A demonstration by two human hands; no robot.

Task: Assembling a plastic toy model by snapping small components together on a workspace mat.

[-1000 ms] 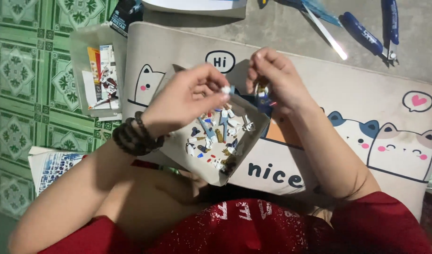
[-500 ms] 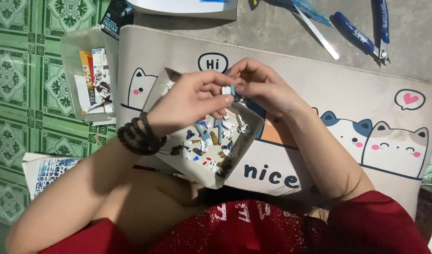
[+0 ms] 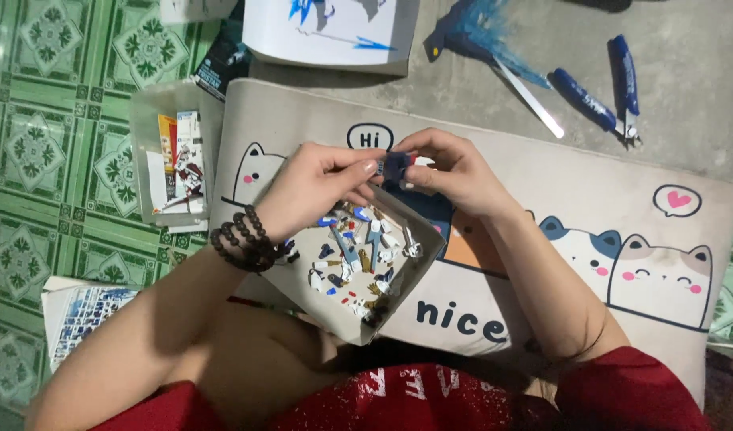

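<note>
Two bare hands meet above the far edge of a shallow cardboard tray [image 3: 414, 275], and both pinch one small dark blue plastic piece [image 3: 396, 165] between them. The left hand [image 3: 315, 187] has its thumb and forefinger closed on the left side of the piece, and its other fingers are curled loosely over the tray. The right hand [image 3: 454, 172] grips the right side of the piece with thumb and fingertips pressed together. A band of dark beads [image 3: 243, 239] circles the left wrist.

The piece is held just above the tray's far corner, over the padded mat [image 3: 590, 183] printed with cartoon cats. The tray rests on the near left part of this mat and holds many loose small parts [image 3: 358, 255] in white, blue, gold and black, spread over its floor.

Left of the mat, on the green patterned tile floor [image 3: 39, 120], lies a clear plastic bag [image 3: 167, 156] with printed sheets inside. A second printed sheet [image 3: 75, 319] lies near left, partly under the left forearm. At the far edge, a white booklet [image 3: 331, 36] rests on the grey floor. Far right of it lie a pair of blue-handled nippers [image 3: 614, 96] and a blurred blue item with a white stick [image 3: 494, 48], well apart from both hands.
</note>
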